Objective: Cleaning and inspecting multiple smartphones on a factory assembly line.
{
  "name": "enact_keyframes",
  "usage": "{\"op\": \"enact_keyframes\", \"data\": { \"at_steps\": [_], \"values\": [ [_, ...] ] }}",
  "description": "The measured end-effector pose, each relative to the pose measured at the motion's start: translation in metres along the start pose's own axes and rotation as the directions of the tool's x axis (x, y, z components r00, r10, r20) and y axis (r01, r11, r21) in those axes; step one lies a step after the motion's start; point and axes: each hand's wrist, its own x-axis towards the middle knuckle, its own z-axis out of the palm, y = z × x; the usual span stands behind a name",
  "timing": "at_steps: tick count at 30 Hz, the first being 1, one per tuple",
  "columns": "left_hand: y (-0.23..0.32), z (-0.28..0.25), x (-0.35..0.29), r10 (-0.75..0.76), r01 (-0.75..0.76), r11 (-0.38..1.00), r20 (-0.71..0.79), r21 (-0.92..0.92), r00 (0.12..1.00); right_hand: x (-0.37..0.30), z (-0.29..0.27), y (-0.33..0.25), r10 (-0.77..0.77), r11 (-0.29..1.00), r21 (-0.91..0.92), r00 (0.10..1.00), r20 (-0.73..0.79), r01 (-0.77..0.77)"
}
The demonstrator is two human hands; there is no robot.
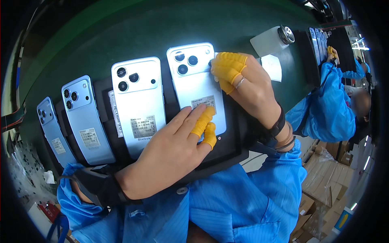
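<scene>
A light-blue smartphone (pixel 192 87) lies back up in front of me, with three camera lenses at its top and a printed label low on its back. My left hand (pixel 174 137) rests across the phone's lower part, fingers laid out over the label; yellow finger cots cover the thumb and a finger. At the phone's upper right edge, my right hand (pixel 245 79) has its yellow-cotted fingers pressed together. A bit of white wipe (pixel 216 55) shows at those fingertips, most of it hidden. Another smartphone (pixel 137 97) lies to the left, beside my left hand.
Two more smartphones (pixel 88 121) (pixel 56 133) lie farther left on black padding. A white bottle with a metal cap (pixel 269 42) and a white sheet (pixel 272 67) are on the green table (pixel 137 34). A co-worker in blue (pixel 328 109) sits at right, near cardboard boxes (pixel 324 178).
</scene>
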Motion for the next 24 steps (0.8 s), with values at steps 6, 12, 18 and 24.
{"op": "enact_keyframes", "data": {
  "at_steps": [6, 12, 18, 24],
  "values": [
    [0.000, 0.003, -0.001, -0.010, 0.009, 1.000, -0.013, -0.026, 1.000, -0.024, 0.002, -0.003, 0.406, 0.901, 0.205, 0.910, -0.086, -0.383],
    [-0.002, 0.002, -0.004, -0.008, 0.009, 0.998, 0.023, -0.057, 1.000, -0.011, 0.006, 0.008, 0.263, 0.960, 0.135, 0.955, -0.137, -0.245],
    [-0.004, 0.002, -0.005, -0.002, 0.002, 0.999, 0.009, -0.050, 1.000, -0.008, 0.012, -0.001, 0.286, 0.958, 0.058, 0.954, -0.085, -0.282],
    [-0.004, 0.003, -0.005, 0.004, -0.004, 0.999, 0.001, -0.046, 1.000, -0.008, 0.015, 0.007, 0.240, 0.971, 0.054, 0.958, -0.160, -0.234]
  ]
}}
